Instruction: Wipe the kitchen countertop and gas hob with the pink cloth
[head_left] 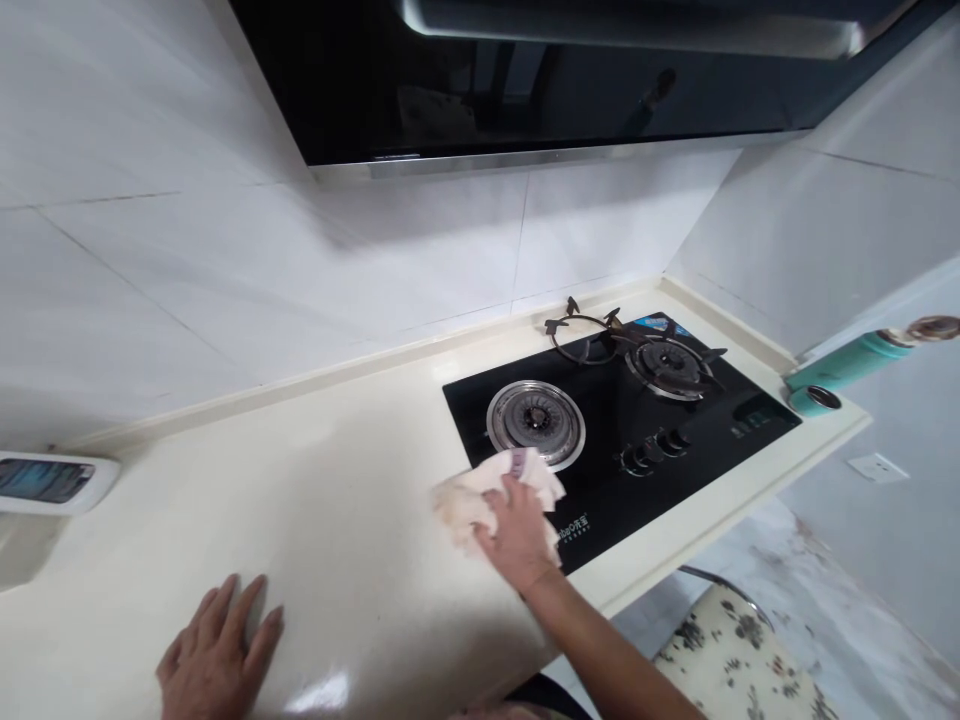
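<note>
The right hand lies palm down on a pale cloth, its fingers partly stretched and a little apart; whether they pinch a fold of it I cannot tell. The cloth, crumpled and blurred in places, straddles the left edge of the black gas hob, partly on the cream countertop, near the hob's front left corner and up against the rim of the left burner. The left hand rests on the countertop well to the left of the hob, fingers extended and slightly spread, holding nothing

The left burner stands bare, while a loose pan support lies across the hob's back edge. The right burner has its prongs around it. Knobs sit between the burners and the hob's front edge. Near the countertop's right end, a green bottle leans beside a small green cup, close to the hob's right edge. By the countertop's left back part is a white device with a screen. A range hood hangs above, and a floral chair stands below the countertop's front edge
</note>
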